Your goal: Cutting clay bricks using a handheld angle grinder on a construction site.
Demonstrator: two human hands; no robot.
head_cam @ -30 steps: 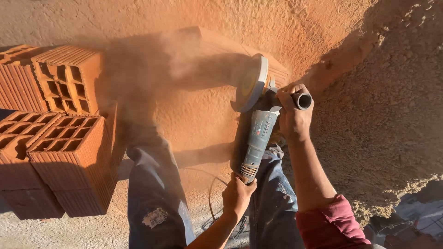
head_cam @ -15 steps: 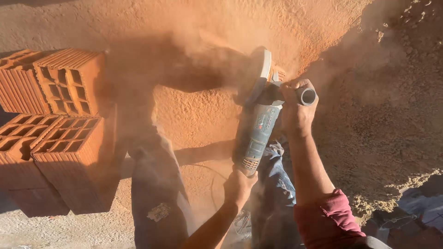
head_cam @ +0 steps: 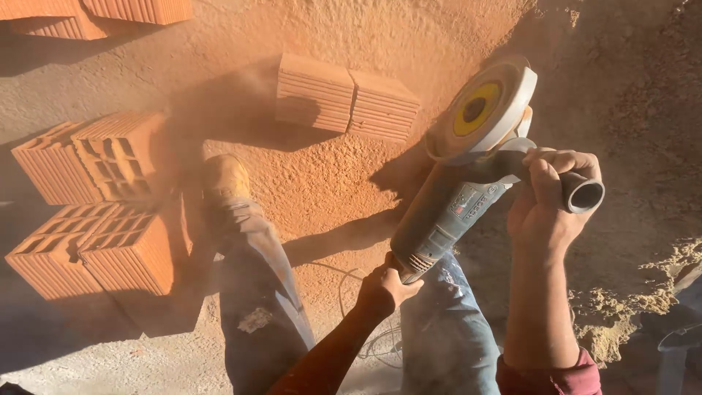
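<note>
I hold an angle grinder point(head_cam: 446, 212) up over the dusty ground, its disc point(head_cam: 479, 110) with a yellow centre tilted toward me. My left hand point(head_cam: 384, 287) grips the rear end of the grinder's body. My right hand point(head_cam: 548, 201) is closed around the black side handle point(head_cam: 581, 194). Beyond the disc, a ribbed red clay brick point(head_cam: 347, 95) lies on the ground in two pieces with a thin gap between them. My legs in dusty jeans stand below, and my left boot point(head_cam: 223, 179) is beside the brick.
Hollow red clay bricks point(head_cam: 95, 212) are stacked at the left, with more bricks point(head_cam: 102, 14) at the top left. The grinder's cable point(head_cam: 351, 292) loops on the ground between my legs. A loose sand heap point(head_cam: 629, 307) lies at the right. Orange dust hangs at the left.
The grinder has come up off the brick and tilted its disc toward me. The thick dust cloud has thinned, showing the brick in two pieces. The view shifted.
</note>
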